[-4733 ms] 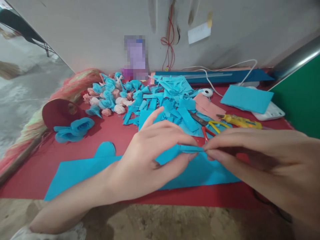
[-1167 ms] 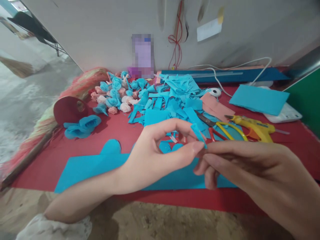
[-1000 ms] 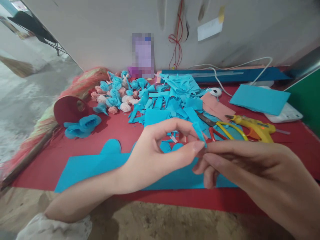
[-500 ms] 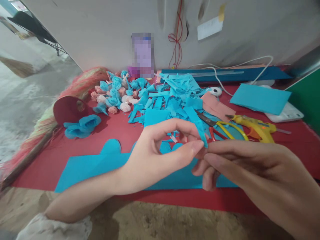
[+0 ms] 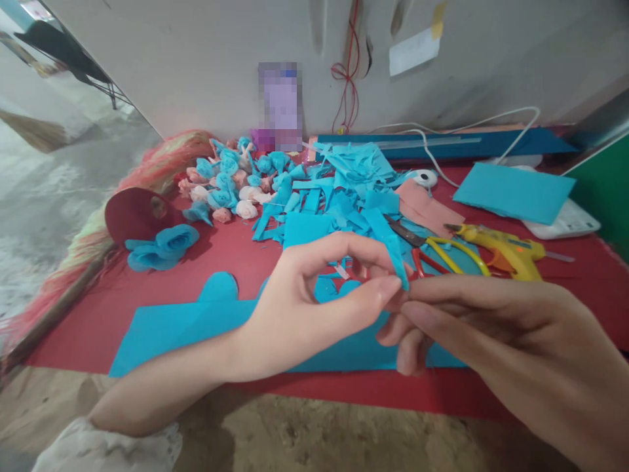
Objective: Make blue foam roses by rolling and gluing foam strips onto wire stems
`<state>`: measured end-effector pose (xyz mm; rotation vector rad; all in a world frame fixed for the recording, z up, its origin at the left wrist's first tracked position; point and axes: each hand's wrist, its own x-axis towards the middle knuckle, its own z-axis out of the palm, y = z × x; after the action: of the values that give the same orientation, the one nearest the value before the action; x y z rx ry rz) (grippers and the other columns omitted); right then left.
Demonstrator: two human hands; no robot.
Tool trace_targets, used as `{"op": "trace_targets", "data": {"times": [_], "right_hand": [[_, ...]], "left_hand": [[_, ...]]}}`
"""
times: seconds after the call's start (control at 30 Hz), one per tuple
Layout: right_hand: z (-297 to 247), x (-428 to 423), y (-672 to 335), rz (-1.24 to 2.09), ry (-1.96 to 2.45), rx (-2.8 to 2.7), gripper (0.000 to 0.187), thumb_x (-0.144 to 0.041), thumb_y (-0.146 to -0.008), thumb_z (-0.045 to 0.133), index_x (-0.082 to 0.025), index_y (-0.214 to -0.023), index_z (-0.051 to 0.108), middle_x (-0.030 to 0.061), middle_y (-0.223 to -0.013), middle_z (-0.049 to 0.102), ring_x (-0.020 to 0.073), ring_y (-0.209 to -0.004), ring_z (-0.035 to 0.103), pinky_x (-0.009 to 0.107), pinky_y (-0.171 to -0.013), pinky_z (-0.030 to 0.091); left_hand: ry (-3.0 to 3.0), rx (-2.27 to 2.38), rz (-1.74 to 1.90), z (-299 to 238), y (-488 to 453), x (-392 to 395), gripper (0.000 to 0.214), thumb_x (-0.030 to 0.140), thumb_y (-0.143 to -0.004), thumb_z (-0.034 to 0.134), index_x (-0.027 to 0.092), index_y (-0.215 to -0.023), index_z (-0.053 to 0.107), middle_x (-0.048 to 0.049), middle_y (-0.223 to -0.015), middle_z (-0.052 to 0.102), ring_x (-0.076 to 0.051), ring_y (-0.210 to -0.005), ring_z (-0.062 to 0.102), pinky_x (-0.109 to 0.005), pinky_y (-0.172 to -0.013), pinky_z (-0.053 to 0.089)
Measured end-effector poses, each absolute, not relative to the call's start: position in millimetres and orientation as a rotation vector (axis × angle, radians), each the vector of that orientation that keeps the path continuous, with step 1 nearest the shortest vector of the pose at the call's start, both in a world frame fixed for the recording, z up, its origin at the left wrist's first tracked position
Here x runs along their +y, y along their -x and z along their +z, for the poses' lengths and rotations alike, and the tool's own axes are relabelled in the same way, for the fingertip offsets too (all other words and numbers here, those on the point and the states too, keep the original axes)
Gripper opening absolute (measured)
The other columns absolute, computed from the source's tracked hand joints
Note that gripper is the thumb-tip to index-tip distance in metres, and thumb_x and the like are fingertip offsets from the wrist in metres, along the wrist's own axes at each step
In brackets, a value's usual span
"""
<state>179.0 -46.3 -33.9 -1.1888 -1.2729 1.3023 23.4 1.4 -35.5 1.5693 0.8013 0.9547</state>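
My left hand (image 5: pixel 314 295) pinches a narrow strip of blue crepe paper (image 5: pixel 392 242) between thumb and fingertips. The strip's lower end reaches the point where both hands meet. There, my right hand (image 5: pixel 501 321) has its thumb and forefinger pressed together at the strip's end; exactly what lies between them is hidden. Under the hands a large blue paper sheet (image 5: pixel 181 328) lies on the red table covering (image 5: pixel 88 334), with rounded blue paper petals (image 5: pixel 219 287) at its upper edge. Scissors with red and yellow handles (image 5: pixel 455 255) lie just beyond my right hand.
Blue paper scraps (image 5: pixel 339 190) are heaped mid-table, beside many small paper roses (image 5: pixel 226 183). A large blue paper flower (image 5: pixel 162 248) sits left. To the right are a yellow glue gun (image 5: pixel 511 249), pink paper (image 5: pixel 427 210) and a folded blue sheet (image 5: pixel 514 193). A broom (image 5: pixel 83 275) borders the left edge.
Both hands hold nearly the same pose at the blue strip. The view has shifted very slightly; nothing else visibly moves.
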Motion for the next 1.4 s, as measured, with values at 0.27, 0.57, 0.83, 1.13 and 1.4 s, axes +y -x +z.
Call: {"op": "trace_targets", "data": {"times": [0.27,0.57,0.83,1.13,1.4], "right_hand": [[-31.9,-50.4,-177.3,1.269,1.249,-1.252,0.014,-0.029,-0.076,0.063,-0.034,-0.067,0.072,-0.0073,-0.049,0.065,0.0073,-0.044,0.061,0.007,-0.047,0.052],[-31.8,-45.7,-180.6,1.306,1.216,-1.327,0.015,-0.028,-0.076,0.063,-0.036,-0.068,0.072,-0.0068,-0.050,0.066,0.0115,-0.045,0.064,0.013,-0.046,0.055],[-31.6,-43.7,-182.8,1.312,1.215,-1.364,0.017,-0.027,-0.079,0.061,-0.037,-0.072,0.072,-0.0070,-0.053,0.068,0.0109,-0.047,0.065,0.012,-0.048,0.056],[-30.2,-46.6,-179.0,1.216,1.243,-1.327,0.017,-0.027,-0.078,0.062,-0.038,-0.070,0.072,-0.0089,-0.050,0.066,0.0077,-0.045,0.062,0.008,-0.047,0.052],[-33.0,-48.1,-177.8,1.230,1.311,-1.258,0.011,-0.030,-0.073,0.065,-0.035,-0.070,0.073,-0.0056,-0.049,0.065,0.0125,-0.042,0.061,0.018,-0.042,0.055]], "left_hand": [[-1.569,0.798,0.957,-36.2,-22.5,1.2,0.005,0.024,-0.077,0.063,0.020,-0.074,0.062,0.0002,-0.070,0.064,-0.014,-0.068,0.057,-0.029,-0.066,0.048],[-1.577,0.778,0.959,-38.8,-21.1,1.4,0.008,0.028,-0.078,0.063,0.021,-0.074,0.063,-0.0009,-0.075,0.066,-0.015,-0.072,0.058,-0.029,-0.069,0.049],[-1.639,0.813,0.956,-36.6,-22.8,3.4,0.010,0.026,-0.076,0.063,0.020,-0.068,0.061,-0.0011,-0.071,0.065,-0.015,-0.069,0.058,-0.030,-0.068,0.049],[-1.556,0.816,0.980,-37.0,-25.0,2.4,0.006,0.023,-0.075,0.065,0.020,-0.071,0.060,0.0000,-0.069,0.063,-0.014,-0.068,0.056,-0.027,-0.064,0.049],[-1.570,0.802,0.981,-40.0,-23.1,2.6,0.007,0.026,-0.076,0.065,0.021,-0.072,0.061,0.0006,-0.070,0.063,-0.014,-0.068,0.056,-0.028,-0.066,0.049]]}}
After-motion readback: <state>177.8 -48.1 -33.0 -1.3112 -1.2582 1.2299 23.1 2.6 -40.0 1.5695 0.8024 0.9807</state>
